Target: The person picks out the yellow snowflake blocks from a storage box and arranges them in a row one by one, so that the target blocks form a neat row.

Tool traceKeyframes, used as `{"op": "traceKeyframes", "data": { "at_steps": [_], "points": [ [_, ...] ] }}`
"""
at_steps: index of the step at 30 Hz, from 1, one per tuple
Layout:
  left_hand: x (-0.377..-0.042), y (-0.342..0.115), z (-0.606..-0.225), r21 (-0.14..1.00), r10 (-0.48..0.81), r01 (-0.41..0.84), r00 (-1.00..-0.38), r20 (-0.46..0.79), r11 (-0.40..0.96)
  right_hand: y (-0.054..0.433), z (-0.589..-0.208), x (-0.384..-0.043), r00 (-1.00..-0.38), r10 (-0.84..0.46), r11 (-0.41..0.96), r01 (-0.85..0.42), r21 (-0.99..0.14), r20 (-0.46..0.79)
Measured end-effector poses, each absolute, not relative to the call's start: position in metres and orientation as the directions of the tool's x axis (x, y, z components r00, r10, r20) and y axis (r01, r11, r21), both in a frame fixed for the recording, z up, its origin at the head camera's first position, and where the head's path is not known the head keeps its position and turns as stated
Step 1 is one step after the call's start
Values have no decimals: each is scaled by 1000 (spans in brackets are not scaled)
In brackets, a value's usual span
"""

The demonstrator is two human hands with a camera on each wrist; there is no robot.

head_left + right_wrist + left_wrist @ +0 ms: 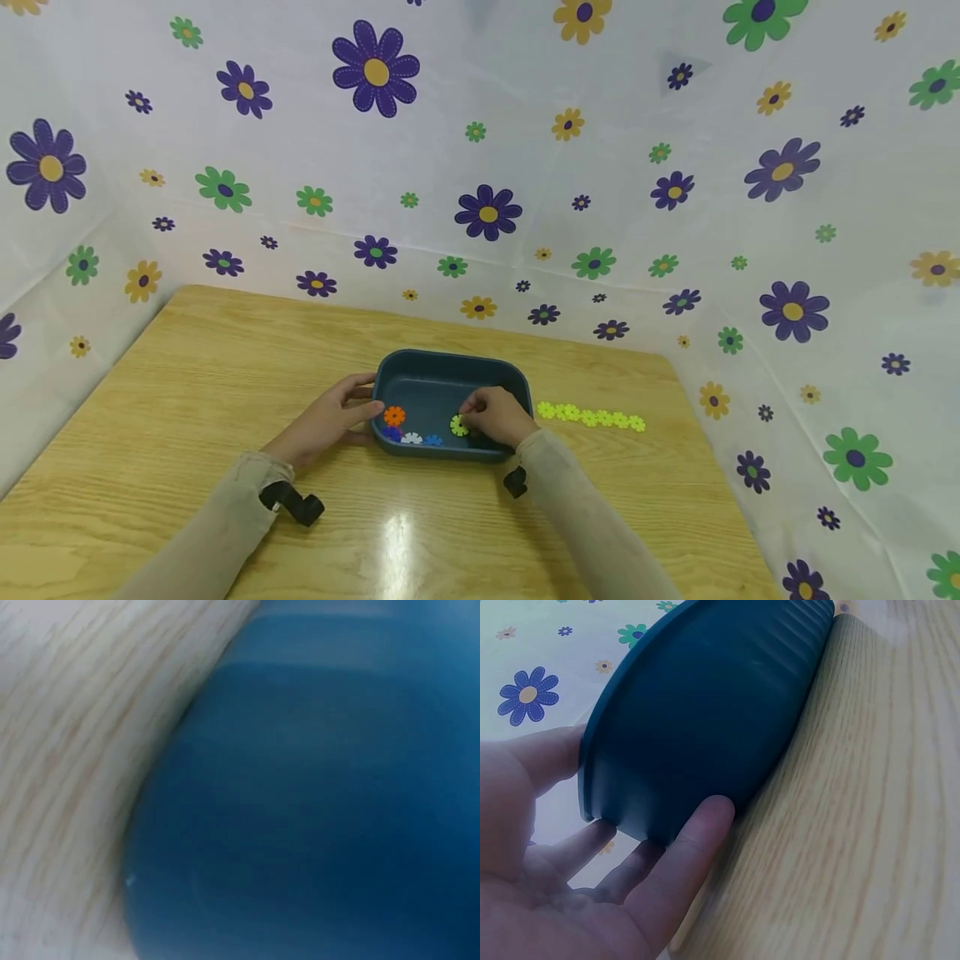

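Note:
A dark teal plastic basin (427, 392) rests on the wooden table. My left hand (332, 417) grips its left end, thumb at the rim and fingers along the outer wall; the left wrist view shows these fingers against the basin's side (682, 742). Inside the basin, my right hand (495, 414) pinches a yellow-green snowflake disc (459, 426) between thumb and fingers. Near the basin's left front lie an orange disc (394, 416), a dark blue disc (392, 433), a white disc (411, 438) and a blue disc (433, 440). The right wrist view holds only the basin's outer wall (300, 810) and table.
To the right of the basin, a row of several joined yellow-green snowflake discs (591, 416) lies on the table (247, 367). A white flower-print cloth (420, 167) stands behind the table and along both sides. Dark wrist straps (292, 503) sit on both sleeves.

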State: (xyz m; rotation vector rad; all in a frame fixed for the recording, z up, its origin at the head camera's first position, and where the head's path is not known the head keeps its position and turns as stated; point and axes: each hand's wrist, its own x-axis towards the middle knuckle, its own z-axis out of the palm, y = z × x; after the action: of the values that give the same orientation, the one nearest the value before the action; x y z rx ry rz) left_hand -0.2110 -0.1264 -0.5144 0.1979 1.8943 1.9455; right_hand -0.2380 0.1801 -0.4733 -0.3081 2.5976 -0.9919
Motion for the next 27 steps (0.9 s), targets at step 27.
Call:
{"op": "traceKeyframes", "data": {
  "at_steps": [27],
  "points": [
    [-211, -126, -515, 984, 394, -177, -904, -166, 7, 382, -438, -251, -995, 31, 500, 101, -860, -99]
  ]
}}
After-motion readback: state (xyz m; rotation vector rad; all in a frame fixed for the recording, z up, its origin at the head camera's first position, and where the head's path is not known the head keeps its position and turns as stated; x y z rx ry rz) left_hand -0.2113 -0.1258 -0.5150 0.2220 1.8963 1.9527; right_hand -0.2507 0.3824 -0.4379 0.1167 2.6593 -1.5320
